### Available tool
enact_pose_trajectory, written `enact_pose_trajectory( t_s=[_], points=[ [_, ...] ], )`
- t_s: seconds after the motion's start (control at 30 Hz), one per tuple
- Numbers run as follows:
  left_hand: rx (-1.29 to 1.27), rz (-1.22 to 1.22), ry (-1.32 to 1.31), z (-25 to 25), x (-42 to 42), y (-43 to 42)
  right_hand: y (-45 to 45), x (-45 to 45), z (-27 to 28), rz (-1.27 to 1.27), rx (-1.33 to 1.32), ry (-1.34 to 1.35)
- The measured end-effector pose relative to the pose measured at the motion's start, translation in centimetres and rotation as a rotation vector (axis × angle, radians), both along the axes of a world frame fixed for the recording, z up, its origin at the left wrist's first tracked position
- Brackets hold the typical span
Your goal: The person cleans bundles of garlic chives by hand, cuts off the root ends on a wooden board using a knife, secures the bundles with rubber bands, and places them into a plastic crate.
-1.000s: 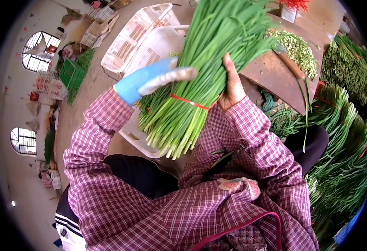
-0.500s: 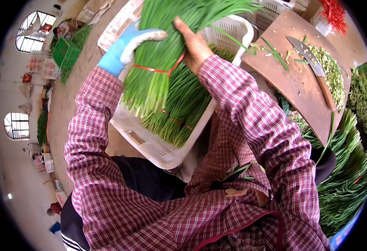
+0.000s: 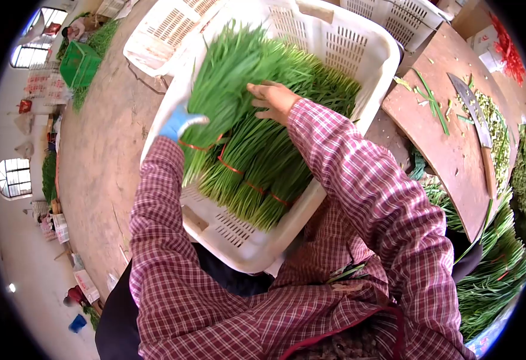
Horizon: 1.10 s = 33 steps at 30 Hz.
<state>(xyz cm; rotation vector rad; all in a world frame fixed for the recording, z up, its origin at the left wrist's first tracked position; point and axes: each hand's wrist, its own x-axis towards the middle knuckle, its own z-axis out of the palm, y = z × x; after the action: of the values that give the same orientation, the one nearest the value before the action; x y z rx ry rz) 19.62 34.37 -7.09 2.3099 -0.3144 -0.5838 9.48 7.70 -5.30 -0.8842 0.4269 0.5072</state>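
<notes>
At the left, a pale wall with an arched window (image 3: 14, 178) edges the room, and a person (image 3: 77, 27) is by a green crate (image 3: 78, 66) near some loose greens. Bare brown floor (image 3: 98, 150) runs up to a whitish slotted crate (image 3: 164, 36). Beside it, a larger white crate (image 3: 383, 60) holds long green bundles (image 3: 245, 180) tied with red bands. The left grip (image 3: 182, 123), in a blue glove, has its thumb against the blurred leafy bundle (image 3: 215, 90) on the crate's left side; its fingers are hidden, so how far it is closed cannot be told. The bare right grip (image 3: 274, 102) is open, fingers spread at that bundle's right edge. Further right, the brown worktop (image 3: 431, 141) carries green scraps (image 3: 434, 105), a wooden-handled knife (image 3: 478, 117) and chopped pale-green pieces (image 3: 496, 123). Red strands (image 3: 506, 48) hang beyond its far edge; more greens (image 3: 497, 294) lie at lower right.
</notes>
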Motion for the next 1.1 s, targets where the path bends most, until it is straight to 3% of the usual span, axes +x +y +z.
enact_pose_trajectory(
  t_s=[0.03, 0.1, 0.17, 0.3, 0.47, 0.53, 0.6, 0.67, 0.73, 0.8, 0.9, 0.93, 1.0, 1.03, 1.1],
  points=[
    [0.136, 0.049, 0.048, -0.5, -0.7, 0.2, -0.5, -0.3, -0.2, 0.023, -0.061, 0.002],
    [0.309, 0.146, 0.271, -7.6, -0.4, 4.6, -2.2, -0.4, 0.1, 0.065, -0.113, -0.041],
    [0.018, 0.249, 0.331, -13.2, -0.6, 9.0, -4.0, -1.0, 1.6, 0.102, -0.206, -0.124],
    [-0.015, 0.283, 0.496, -11.4, -0.6, 9.3, -7.4, -3.6, 5.6, 0.112, -0.255, -0.208],
    [-0.086, 0.274, 0.505, -9.2, -2.0, 9.0, -10.7, -7.4, 7.0, 0.080, -0.297, -0.245],
    [-0.115, 0.018, 0.495, -9.9, -2.1, 9.0, -11.9, -10.2, 7.0, 0.075, -0.308, -0.288],
    [-0.145, -0.027, 0.503, -10.7, -2.5, 9.3, -12.6, -12.8, 6.9, 0.030, -0.242, -0.282],
    [0.087, -0.102, 0.271, -12.6, -2.5, 8.9, -13.2, -16.1, 5.7, -0.020, -0.126, -0.186],
    [0.008, 0.257, 0.388, -12.9, -2.2, 8.7, -12.6, -18.5, 5.6, -0.087, -0.168, -0.175],
    [0.026, 0.338, 0.403, -11.4, -2.9, 7.0, -12.7, -19.9, 5.9, -0.158, -0.162, -0.144],
    [0.027, 0.304, 0.420, -14.0, -0.9, 9.1, -12.8, -21.5, 5.6, -0.224, -0.197, -0.164],
    [0.043, 0.293, 0.431, -11.9, -2.4, 8.8, -13.1, -22.3, 6.3, -0.236, -0.176, -0.138],
    [-0.184, 0.236, 0.300, -9.6, -3.8, 8.3, -13.3, -23.3, 6.7, -0.227, -0.171, -0.170],
    [-0.188, 0.225, 0.298, -10.2, -3.8, 9.5, -13.3, -23.7, 6.7, -0.215, -0.178, -0.175],
    [0.141, 0.200, 0.160, -11.7, -3.2, 13.3, -13.3, -24.5, 6.2, -0.212, -0.169, -0.146]
  ],
)
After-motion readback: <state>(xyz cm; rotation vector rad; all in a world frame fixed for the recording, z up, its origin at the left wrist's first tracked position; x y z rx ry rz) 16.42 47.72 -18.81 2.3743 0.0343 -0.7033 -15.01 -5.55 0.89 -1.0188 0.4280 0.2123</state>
